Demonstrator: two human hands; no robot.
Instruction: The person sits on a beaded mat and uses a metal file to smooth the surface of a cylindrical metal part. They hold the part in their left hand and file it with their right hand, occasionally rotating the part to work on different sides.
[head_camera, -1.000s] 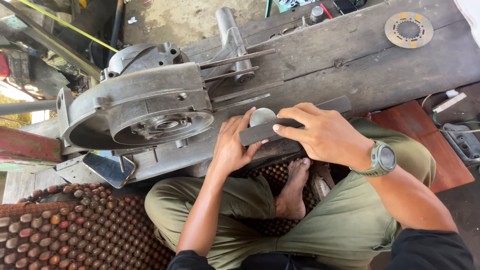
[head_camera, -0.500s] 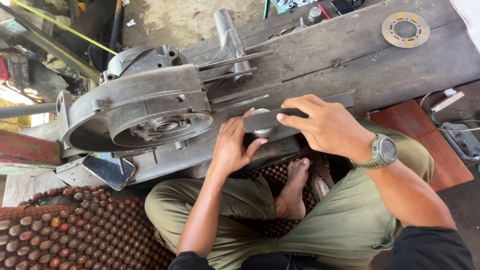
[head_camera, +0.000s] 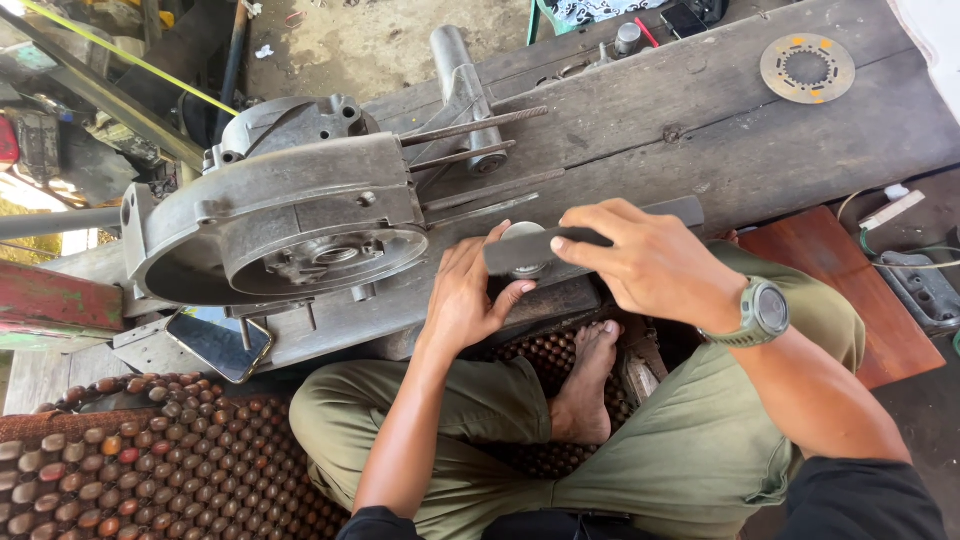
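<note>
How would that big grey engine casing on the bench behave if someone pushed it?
The engine casing looks like thick cast metal, so probably heavy and stiff. It lies broad and flat on the wooden bench, so it would likely slide grudgingly, not tip or roll.

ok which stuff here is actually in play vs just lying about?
In hand: left hand steadies the small round metal part; right hand grips the dark flat bar laid across it.

Lying about: engine casing, toothed metal disc, phone, beaded mat.
</note>
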